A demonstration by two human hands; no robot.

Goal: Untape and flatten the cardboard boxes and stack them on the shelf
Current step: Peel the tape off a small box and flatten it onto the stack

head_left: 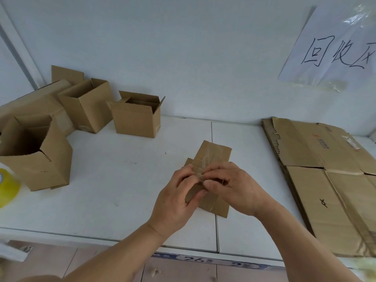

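The small flattened box lies mid-shelf under your hands. Your left hand grips its near-left edge, and your right hand pinches at its centre seam, so you seem to be picking tape loose. Next, peel it free, then carry the box to the flat cardboard stack on your right. Four open boxes wait at left.
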